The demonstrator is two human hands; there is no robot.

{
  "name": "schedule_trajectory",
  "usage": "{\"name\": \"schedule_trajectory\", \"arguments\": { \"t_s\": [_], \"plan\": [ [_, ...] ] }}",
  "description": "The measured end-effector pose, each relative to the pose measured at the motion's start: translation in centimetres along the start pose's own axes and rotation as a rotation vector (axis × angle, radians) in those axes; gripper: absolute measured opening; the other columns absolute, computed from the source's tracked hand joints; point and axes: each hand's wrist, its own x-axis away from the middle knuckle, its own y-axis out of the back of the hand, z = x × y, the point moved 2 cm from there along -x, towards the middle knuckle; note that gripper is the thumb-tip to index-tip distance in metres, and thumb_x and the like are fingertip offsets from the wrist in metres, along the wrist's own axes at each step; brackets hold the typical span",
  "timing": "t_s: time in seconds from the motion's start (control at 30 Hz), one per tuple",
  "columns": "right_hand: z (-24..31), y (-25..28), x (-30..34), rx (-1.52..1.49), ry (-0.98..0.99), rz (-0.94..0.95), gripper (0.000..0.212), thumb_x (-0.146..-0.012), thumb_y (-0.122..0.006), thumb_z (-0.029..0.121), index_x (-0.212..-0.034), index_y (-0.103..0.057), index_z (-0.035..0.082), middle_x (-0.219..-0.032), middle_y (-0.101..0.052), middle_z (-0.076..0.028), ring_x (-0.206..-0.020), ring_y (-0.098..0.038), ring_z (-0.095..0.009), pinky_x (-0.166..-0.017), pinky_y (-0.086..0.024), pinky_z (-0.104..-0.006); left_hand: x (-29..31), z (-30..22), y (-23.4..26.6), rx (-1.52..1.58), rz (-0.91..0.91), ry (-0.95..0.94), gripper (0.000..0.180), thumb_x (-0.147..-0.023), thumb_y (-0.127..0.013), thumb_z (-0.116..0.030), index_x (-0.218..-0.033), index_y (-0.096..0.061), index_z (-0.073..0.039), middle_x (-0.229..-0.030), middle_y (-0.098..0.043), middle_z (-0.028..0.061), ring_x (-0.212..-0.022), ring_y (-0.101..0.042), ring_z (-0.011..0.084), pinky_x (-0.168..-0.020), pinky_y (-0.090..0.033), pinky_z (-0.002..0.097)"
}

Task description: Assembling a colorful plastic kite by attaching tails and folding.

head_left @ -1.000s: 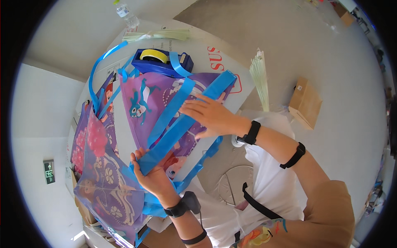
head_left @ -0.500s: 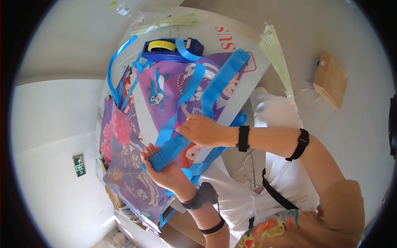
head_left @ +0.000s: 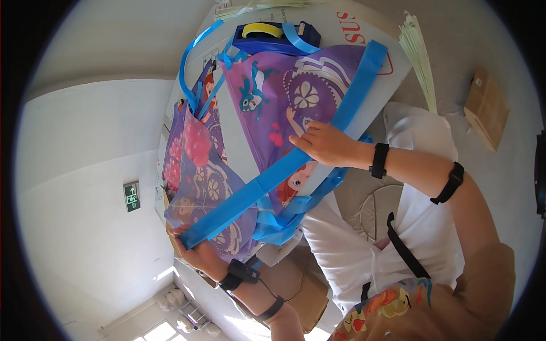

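A wide blue ribbon (head_left: 244, 195) is stretched across a purple, roughly triangular sheet (head_left: 267, 128) printed with cartoon figures. My left hand (head_left: 200, 257) grips the ribbon's lower left end with the thumb over it. Farther right, my right hand (head_left: 327, 146) has its fingers closed at the ribbon's middle, over the sheet. From there the ribbon runs up to the sheet's far right corner. Under my left hand lies a second printed sheet (head_left: 196, 193), also purple. More blue ribbon (head_left: 281, 226) hangs in loose folds at the near edge.
A blue tape dispenser (head_left: 277, 44) with a yellow roll stands beyond the sheet on a white printed board (head_left: 392, 74). Thin pale sticks (head_left: 417, 59) stand in a bundle at the right, and a brown cardboard box (head_left: 484, 108) lies on the floor. Another carton (head_left: 307, 295) is below.
My left hand has moved down and left with the ribbon's end, pulling the ribbon from loose loops into a straight band. My right hand has moved up and right along with the view's shift.
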Motion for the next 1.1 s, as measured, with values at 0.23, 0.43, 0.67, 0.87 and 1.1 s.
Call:
{"name": "schedule_trajectory", "arguments": {
  "t_s": [0.23, 0.43, 0.67, 0.87, 1.1],
  "plan": [
    [4.7, 1.0, -2.9, -0.177, 0.03, 0.057, 0.09, -0.079, -0.078, 0.03, -0.15, -0.034, -0.003, -0.152, -0.041, -0.02, -0.144, -0.037, -0.032, -0.121, -0.026, -0.0476, 1.7, 1.7, -5.0, -0.628, -0.112, -0.319, 0.024, -0.106, -0.049, -0.017, -0.112, -0.063, 0.001, -0.104, -0.064, 0.0107, -0.092, -0.062, 0.0196, -0.086, -0.052, 0.0335],
    [10.3, 1.5, -6.1, -0.891, 0.052, -0.238, 0.104, -0.079, -0.081, 0.039, -0.154, -0.022, -0.003, -0.156, -0.033, -0.025, -0.146, -0.03, -0.039, -0.123, -0.021, -0.0513, 4.8, 12.7, -16.4, -1.516, 0.5, -0.281, 0.032, -0.106, -0.048, -0.024, -0.112, -0.068, 0.0, -0.12, -0.068, 0.0154, -0.117, -0.062, 0.0273, -0.101, -0.043, 0.0395],
    [5.7, -0.1, -6.0, -1.511, -0.811, -0.116, 0.061, -0.096, -0.067, 0.039, -0.134, -0.049, -0.005, -0.126, -0.061, -0.022, -0.111, -0.065, -0.024, -0.098, -0.047, -0.0373, 2.7, 21.3, -23.1, -1.871, 1.351, 0.001, 0.055, -0.095, -0.066, -0.039, -0.13, -0.06, 0.003, -0.117, -0.069, 0.0196, -0.107, -0.065, 0.0339, -0.09, -0.048, 0.0426],
    [-1.6, 4.2, -5.6, -2.27, -0.725, -0.531, 0.025, -0.103, -0.05, 0.013, -0.115, -0.06, -0.005, -0.109, -0.07, -0.02, -0.114, -0.065, -0.033, -0.103, -0.05, -0.0426, 0.9, 18.3, -17.4, -1.278, 0.918, -0.097, 0.093, -0.072, -0.089, -0.038, -0.146, -0.047, -0.001, -0.144, -0.052, 0.0208, -0.132, -0.051, 0.0338, -0.115, -0.035, 0.0459],
    [-2.0, 4.7, -4.3, -2.238, -0.851, -0.521, 0.032, -0.105, -0.049, 0.02, -0.121, -0.057, -0.006, -0.118, -0.066, -0.022, -0.119, -0.062, -0.035, -0.105, -0.05, -0.0462, 8.3, 23.5, -6.2, -1.703, 0.566, -0.256, 0.114, -0.064, -0.093, -0.032, -0.152, -0.03, 0.001, -0.146, -0.043, 0.0242, -0.139, -0.04, 0.0419, -0.113, -0.036, 0.0504]
  ]
}}
